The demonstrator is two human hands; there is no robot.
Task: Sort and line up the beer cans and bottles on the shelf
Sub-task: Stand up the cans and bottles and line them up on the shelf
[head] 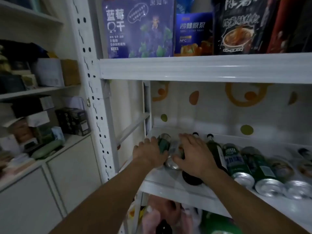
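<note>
On the white shelf beer cans and bottles lie on their sides in a row, bottoms toward me. My left hand grips a green can at the far left of the row. My right hand lies curled over a second can and a dark bottle beside it. To their right lie another dark green bottle and several green cans, their silver bases facing me. What my right fingers hold underneath is hidden.
The shelf above carries a blue box, a smaller blue box and a black bag. A white perforated upright stands at the left. Cluttered shelves and cabinets lie farther left. Bags sit below the shelf.
</note>
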